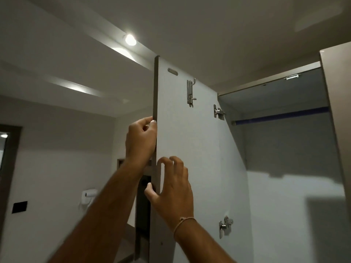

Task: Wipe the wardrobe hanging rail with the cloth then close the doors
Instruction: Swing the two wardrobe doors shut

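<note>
So you've got both hands on the left wardrobe door [199,149], which is swung out so its thin front edge points pretty much at you. Your left hand [140,139] is wrapped around that edge higher up, fingers curled over from the outer side and pinching it, thumb tip on the edge. Your right hand [171,186] sits lower down, fingers spread and a bit bent against the pale inner face, thumb hooked round the edge; there's a thin string bracelet [182,223] on that wrist. On the inside of the door you can see a slide bolt [190,93] near the top and two hinges [218,112] on the far side. The hanging rail [281,116] runs across the open wardrobe up right, looking dark blue. Can't spot the cloth anywhere. The other door [336,111] stands at the right edge.
</note>
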